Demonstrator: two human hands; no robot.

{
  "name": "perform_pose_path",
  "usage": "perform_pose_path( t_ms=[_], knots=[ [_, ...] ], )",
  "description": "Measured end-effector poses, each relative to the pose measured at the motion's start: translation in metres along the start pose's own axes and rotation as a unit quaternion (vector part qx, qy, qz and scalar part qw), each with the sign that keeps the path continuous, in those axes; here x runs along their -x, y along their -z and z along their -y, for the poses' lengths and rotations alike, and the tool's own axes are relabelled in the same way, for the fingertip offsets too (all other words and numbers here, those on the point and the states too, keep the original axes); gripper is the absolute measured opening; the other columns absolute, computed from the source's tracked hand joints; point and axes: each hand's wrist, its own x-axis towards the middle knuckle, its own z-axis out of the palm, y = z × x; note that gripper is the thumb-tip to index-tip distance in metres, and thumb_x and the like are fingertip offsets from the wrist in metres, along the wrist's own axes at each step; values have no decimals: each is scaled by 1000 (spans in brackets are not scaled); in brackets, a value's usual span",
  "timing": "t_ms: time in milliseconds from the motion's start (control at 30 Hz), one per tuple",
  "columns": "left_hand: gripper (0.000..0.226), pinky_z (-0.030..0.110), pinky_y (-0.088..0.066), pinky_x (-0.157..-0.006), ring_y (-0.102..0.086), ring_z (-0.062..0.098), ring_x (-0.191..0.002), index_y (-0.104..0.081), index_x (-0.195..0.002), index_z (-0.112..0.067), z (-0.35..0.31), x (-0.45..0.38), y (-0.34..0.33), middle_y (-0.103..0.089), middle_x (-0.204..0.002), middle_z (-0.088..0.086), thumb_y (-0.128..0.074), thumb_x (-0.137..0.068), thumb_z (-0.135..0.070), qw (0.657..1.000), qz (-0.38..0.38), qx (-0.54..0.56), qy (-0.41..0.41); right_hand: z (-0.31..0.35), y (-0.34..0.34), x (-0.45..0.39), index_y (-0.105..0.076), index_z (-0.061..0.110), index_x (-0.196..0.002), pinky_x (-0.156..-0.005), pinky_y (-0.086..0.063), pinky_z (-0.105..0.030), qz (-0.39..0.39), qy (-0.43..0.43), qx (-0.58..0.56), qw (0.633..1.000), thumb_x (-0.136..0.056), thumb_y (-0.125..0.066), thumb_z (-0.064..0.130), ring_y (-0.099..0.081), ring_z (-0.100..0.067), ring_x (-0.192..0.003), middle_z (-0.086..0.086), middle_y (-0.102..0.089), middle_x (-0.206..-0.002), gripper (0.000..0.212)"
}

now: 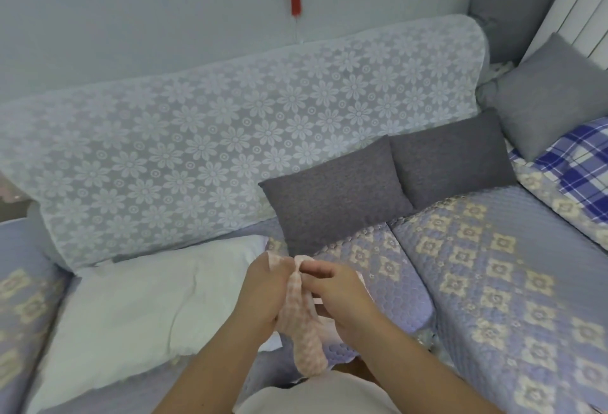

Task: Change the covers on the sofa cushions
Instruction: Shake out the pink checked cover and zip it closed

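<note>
Now both my hands, left hand (263, 295) and right hand (335, 295), pinch the bunched pink cover (304, 324) above the sofa seat's (388, 268) front edge, just beside the bare white cushion (138, 311).

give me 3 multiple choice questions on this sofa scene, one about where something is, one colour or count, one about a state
1. Where does the white bare cushion lie?
A. on the sofa seat, left of the hands
B. on top of the backrest
C. on the blue plaid cloth

2. What colour is the cover being held?
A. dark grey
B. pink and white check
C. plain blue

3. What are the hands doing?
A. both lie flat on the seat
B. only one touches the cover
C. left hand and right hand both grip the cover

Answers: 1 A, it rests on the seat below the lace-draped backrest; 2 B, pale pink check shows between the hands; 3 C, fingers of both curl round the bunched cloth.
</note>
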Motion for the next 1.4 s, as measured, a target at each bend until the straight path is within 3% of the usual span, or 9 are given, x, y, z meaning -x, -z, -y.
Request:
perform_pose_path(
  t_ms=[267, 433, 500, 567, 700, 1000, 1100, 1200, 1400],
  knots=[
    [14, 38, -55, -71, -67, 23, -82, -62, -98, -12, -4, 12, -4, -69, -90, 9, -51, -96, -20, 990, -38, -138, -18, -9, 2, 3, -73, 15, -102, -65, -61, -30, -59, 0, 7, 998, -93, -61, 2, -74, -25, -84, -7, -75, -96, 20],
    [17, 50, -61, -82, -72, 28, -86, -64, -107, -15, -3, 17, -3, -72, -93, 11, -54, -93, -18, 996, -10, -87, 16, -18, 9, -3, -65, 18, -122, -86, -60, -46, 29, -65, -37, 997, -89, -65, 3, -73, -27, -97, -7, -75, -106, 36],
    [15, 52, -60, -84, -72, 32, -89, -64, -105, -12, -2, 16, 1, -72, -96, 15, -55, -93, -14, 998, -2, -66, 21, -31, 12, -8, -50, 30, -135, -80, -58, -24, 17, -25, 36, 999, -90, -69, 19, -66, -8, -103, 1, -64, -125, 50],
    [15, 48, -58, -81, -72, 33, -88, -64, -104, -7, -5, 15, 9, -73, -98, 18, -55, -92, -8, 999, 18, -36, 27, -42, 15, -18, -45, 37, -137, -74, -42, -4, -68, 123, 319, 937, -87, -68, 42, -47, 12, -103, 8, -47, -135, 56],
    [12, 38, -54, -66, -69, 30, -76, -64, -101, -3, -24, 13, 28, -70, -90, 20, -58, -91, -3, 998, 61, -10, 26, -30, 22, -19, -69, 25, -96, -77, -45, -21, -83, 385, 481, 783, -91, -59, 25, -47, -7, -89, 8, -56, -101, 11],
    [12, 39, -51, -69, -65, 27, -70, -66, -95, -1, -48, 12, 45, -67, -80, 17, -63, -95, -12, 999, 38, -14, -28, 10, 20, 6, -52, 29, -108, -53, -33, -18, 32, 365, 427, 827, -94, -49, 16, -51, -6, -66, 13, -55, -77, 20],
    [9, 36, -53, -66, -67, 26, -68, -66, -96, -2, -50, 15, 46, -68, -78, 15, -63, -97, -11, 997, 73, 15, -5, 9, 17, 4, -53, 33, -112, -64, -45, -26, 3, 394, 481, 783, -96, -53, 27, -56, -8, -79, 15, -58, -103, 17],
    [9, 28, -51, -54, -65, 18, -58, -65, -92, -5, -52, 17, 46, -66, -68, 8, -62, -98, -11, 997, 70, -14, -7, 10, 17, -2, -66, 27, -103, -62, -46, -26, -33, 455, 499, 737, -95, -50, 32, -60, -10, -73, 10, -68, -91, 19],
    [15, 34, -48, -61, -59, 20, -61, -67, -88, -11, -51, 15, 46, -70, -76, 14, -63, -99, -20, 991, 42, -111, -61, 26, 17, -2, -67, 13, -82, -78, -49, -32, 95, 275, 368, 883, -99, -56, 26, -59, -11, -80, 4, -63, -89, 25]
  ],
)
